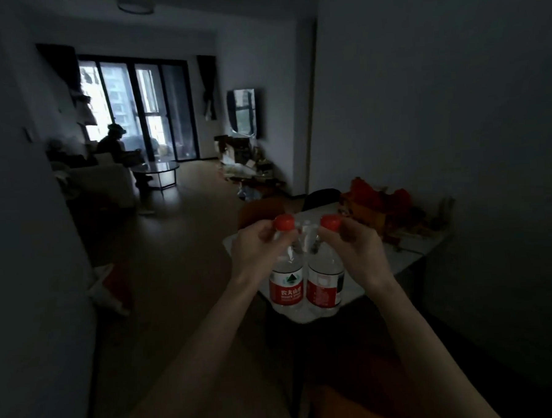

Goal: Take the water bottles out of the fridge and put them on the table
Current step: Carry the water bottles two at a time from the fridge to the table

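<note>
Dim room, view from the head, both forearms reaching forward from the near edge.

Left hand (254, 245): fingers curled round the neck of the left bottle (286, 283), just under its red cap (284, 222). Right hand (358, 243): fingers pinching the neck of the right bottle (325, 283) below its red cap (330, 222). Neither hand is spread or relaxed; both grips look firm.

The two bottles stand upright and side by side, touching or nearly so, red labels facing the camera. Their bases sit at the near corner of the white table (408, 259), close to its edge. Whether the bases already bear full weight on the top or hang just above it cannot be told in this light.

Progress, as a judgement: the carrying looks done for this pair, and the placing is at or near its end. What remains here is letting go of both necks. No fridge is in view, so whether more bottles wait inside it cannot be said.

Farther along the table, right side: a heap of red and orange stuff (376, 203), too dark to identify. A dark chair back (320, 197) stands at the far end.

Far left: a seated person (113, 145) in silhouette by the bright window (141, 107), with a round low table (160, 168) beside them.
</note>
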